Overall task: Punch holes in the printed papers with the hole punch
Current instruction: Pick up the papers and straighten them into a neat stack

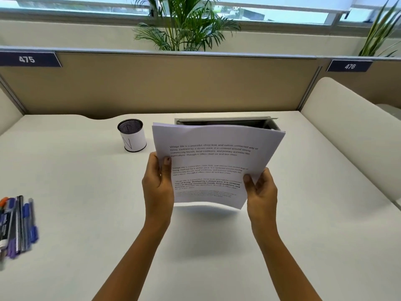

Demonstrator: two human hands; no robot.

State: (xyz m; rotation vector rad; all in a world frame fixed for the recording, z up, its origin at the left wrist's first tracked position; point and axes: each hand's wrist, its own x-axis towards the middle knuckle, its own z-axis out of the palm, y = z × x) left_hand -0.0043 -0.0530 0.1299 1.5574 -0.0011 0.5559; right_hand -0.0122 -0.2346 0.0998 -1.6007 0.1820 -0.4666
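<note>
A small stack of white printed papers (217, 140) with black paragraphs of text is held up above the middle of the desk, tilted toward me and slightly bowed. My left hand (157, 183) grips its left edge, thumb on the front. My right hand (261, 192) grips the lower right corner, thumb on the front as well. No hole punch shows anywhere in the head view.
A mesh pen cup (132, 135) with a white label stands left of the papers. Several pens and markers (18, 227) lie at the desk's left edge. An open grey cable tray (225, 121) sits behind the papers. Beige partition panels (160, 83) enclose the white desk (86, 203).
</note>
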